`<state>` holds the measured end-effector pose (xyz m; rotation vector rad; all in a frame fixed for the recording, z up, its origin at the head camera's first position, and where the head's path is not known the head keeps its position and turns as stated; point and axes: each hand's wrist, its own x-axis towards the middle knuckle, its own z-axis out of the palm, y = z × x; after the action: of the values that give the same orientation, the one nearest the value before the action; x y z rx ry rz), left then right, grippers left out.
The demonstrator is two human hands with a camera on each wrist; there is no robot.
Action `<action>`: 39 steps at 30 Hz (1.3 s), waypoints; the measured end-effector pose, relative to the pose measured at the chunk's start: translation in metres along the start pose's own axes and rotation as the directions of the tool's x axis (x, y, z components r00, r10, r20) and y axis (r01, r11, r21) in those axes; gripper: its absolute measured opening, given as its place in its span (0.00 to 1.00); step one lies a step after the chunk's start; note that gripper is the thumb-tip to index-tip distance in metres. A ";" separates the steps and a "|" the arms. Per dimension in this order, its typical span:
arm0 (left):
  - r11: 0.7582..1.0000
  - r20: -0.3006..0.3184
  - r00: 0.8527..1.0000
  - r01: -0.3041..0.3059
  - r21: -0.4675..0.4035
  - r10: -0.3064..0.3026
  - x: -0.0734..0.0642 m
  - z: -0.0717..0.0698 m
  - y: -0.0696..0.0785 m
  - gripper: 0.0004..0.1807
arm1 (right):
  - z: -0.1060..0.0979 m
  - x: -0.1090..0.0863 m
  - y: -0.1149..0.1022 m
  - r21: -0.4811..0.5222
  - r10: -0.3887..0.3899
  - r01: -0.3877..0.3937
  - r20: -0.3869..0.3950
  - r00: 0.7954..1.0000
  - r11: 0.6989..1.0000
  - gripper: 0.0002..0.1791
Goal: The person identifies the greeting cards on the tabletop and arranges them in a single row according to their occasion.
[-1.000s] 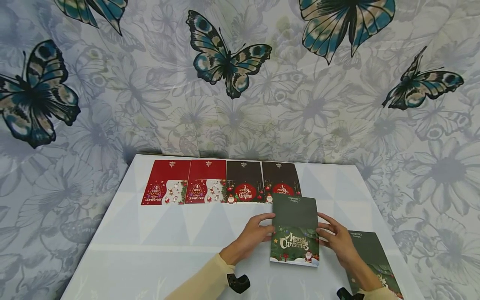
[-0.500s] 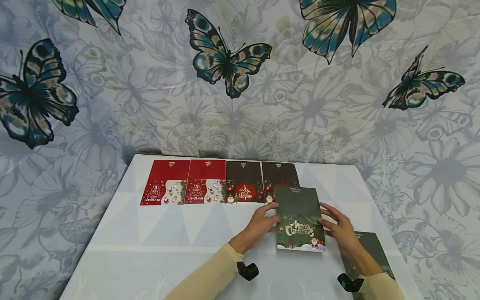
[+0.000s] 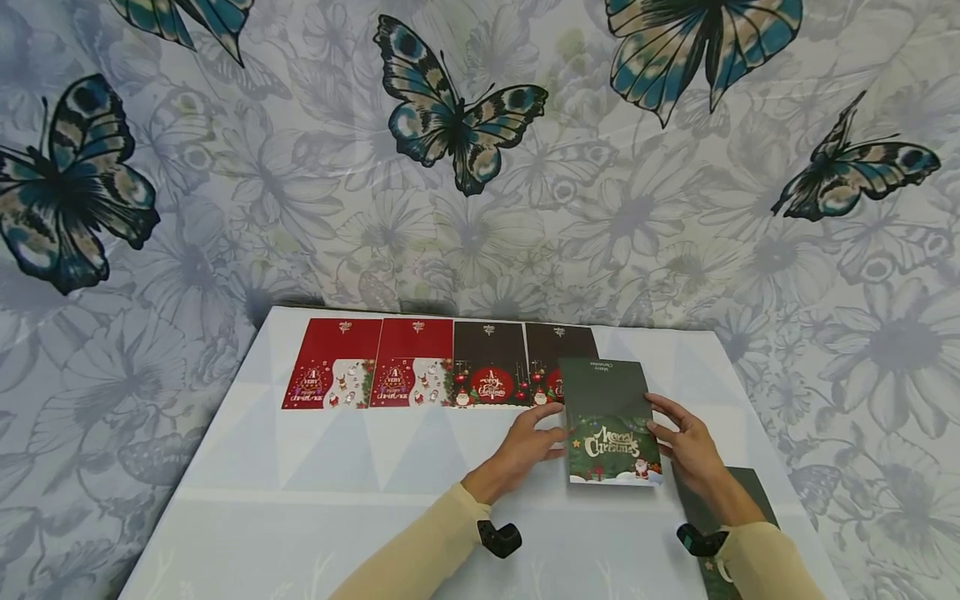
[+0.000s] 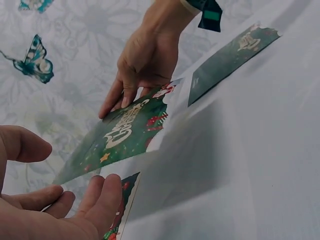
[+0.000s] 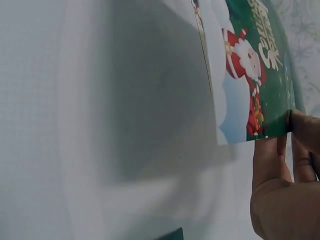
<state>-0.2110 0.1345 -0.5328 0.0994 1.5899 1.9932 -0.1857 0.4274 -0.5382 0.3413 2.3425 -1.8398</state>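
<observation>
A green Christmas card (image 3: 611,425), with "Merry Christmas" lettering and a Santa at its near end, is held above the table and casts a shadow in both wrist views. My right hand (image 3: 690,446) pinches its right edge, thumb (image 5: 305,127) on the printed face and fingers beneath. On the opposite side, my left hand (image 3: 521,450) has its fingers spread at the card's left edge. The left wrist view shows those fingers (image 4: 102,200) extended along and under the edge. The card's far end overlaps the rightmost dark card (image 3: 558,346) in the head view.
Along the table's back edge lie two red cards (image 3: 412,367) and another dark card (image 3: 487,367), side by side. A second green card (image 3: 750,492) lies at the right, partly under my right forearm. Behind the white table (image 3: 337,517) hangs a butterfly-patterned cloth (image 3: 465,233).
Both hands have carried the green card away from me and slightly right, so it now covers more of the rightmost dark card. The other cards have stayed in place.
</observation>
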 end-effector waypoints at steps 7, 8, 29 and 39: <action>1.000 -0.020 1.000 0.011 0.017 -0.011 -0.002 -0.006 0.000 0.31 | -0.021 0.023 0.005 -0.046 -0.001 -0.001 -0.041 0.999 0.999 0.32; 1.000 -0.022 1.000 0.016 0.017 -0.015 -0.003 -0.007 0.000 0.31 | -0.024 0.026 0.005 -0.047 0.002 -0.004 -0.046 0.999 0.999 0.31; 0.997 -0.027 0.999 0.024 0.075 -0.022 -0.009 -0.020 -0.004 0.29 | -0.058 0.079 0.003 -0.073 0.071 -0.078 -0.097 0.993 0.994 0.31; 0.998 -0.036 0.999 0.018 0.064 -0.016 -0.009 -0.022 -0.005 0.29 | -0.074 0.087 0.005 0.000 0.131 -0.133 -0.163 0.978 0.991 0.30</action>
<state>-0.2106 0.1120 -0.5408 0.0754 1.6723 1.9415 -0.2661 0.5081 -0.5471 0.6531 2.3669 -1.7985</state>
